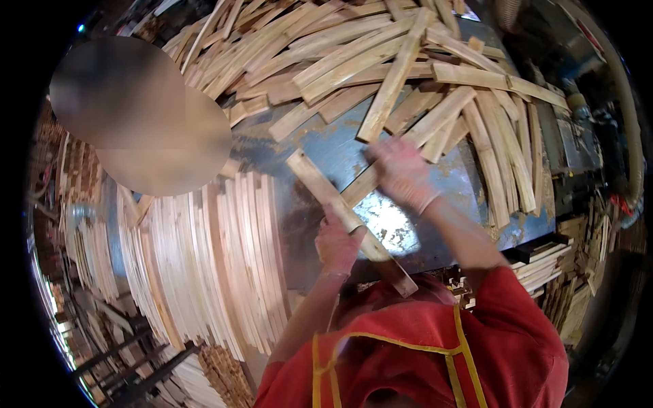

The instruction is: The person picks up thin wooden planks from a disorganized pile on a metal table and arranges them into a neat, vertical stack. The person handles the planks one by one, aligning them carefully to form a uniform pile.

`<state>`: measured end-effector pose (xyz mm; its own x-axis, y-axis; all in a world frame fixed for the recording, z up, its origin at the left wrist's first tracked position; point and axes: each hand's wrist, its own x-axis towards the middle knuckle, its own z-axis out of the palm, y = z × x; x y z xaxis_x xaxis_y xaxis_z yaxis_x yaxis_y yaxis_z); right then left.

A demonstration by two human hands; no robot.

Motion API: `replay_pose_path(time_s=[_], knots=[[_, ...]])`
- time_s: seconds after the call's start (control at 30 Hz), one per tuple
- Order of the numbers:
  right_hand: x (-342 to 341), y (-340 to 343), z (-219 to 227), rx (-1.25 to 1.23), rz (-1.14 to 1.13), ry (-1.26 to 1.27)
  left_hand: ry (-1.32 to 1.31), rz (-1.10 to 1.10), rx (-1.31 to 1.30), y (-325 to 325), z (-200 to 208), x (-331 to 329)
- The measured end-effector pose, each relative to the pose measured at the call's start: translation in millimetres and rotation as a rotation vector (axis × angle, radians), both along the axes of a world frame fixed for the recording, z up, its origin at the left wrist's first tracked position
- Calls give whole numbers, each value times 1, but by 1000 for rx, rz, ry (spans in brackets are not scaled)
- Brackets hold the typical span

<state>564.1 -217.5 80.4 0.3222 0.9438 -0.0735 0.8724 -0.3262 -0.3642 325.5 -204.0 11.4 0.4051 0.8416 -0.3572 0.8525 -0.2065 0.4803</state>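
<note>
My left hand [337, 241], in a pinkish work glove, is closed round the middle of a wooden strip [315, 178]. That strip slants from the middle of the metal table down toward my red apron [401, 330]. My right hand [401, 170], also gloved and a little blurred, is closed over a second wooden strip [360, 187]. The second strip's near end passes behind the first one, so the two cross. Beyond my right hand, another length of wood [442, 117] runs up to the pile; whether it belongs to the second strip I cannot tell.
Curved wooden strips lie in a loose heap [354, 58] across the far side of the metal table [299, 241]. Long strips stand side by side in a stack [197, 258] on the left. Several more [507, 153] lie to the right. A blurred round patch hides the upper left.
</note>
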Motion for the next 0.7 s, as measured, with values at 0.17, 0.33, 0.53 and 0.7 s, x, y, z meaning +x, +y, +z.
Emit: replay_pose_path(time_s=[0.17, 0.33, 0.53, 0.7], knots=[[95, -12, -39, 7, 283, -454, -239, 166, -117, 4, -6, -13], [6, -16, 51, -472, 192, -129, -141, 129, 108, -4, -6, -72], [-124, -34, -7, -153, -350, 699, -349, 116, -13, -44, 18, -146], [-212, -2, -27, -158, -153, 74, -256, 88, 40, -79, 44, -205]])
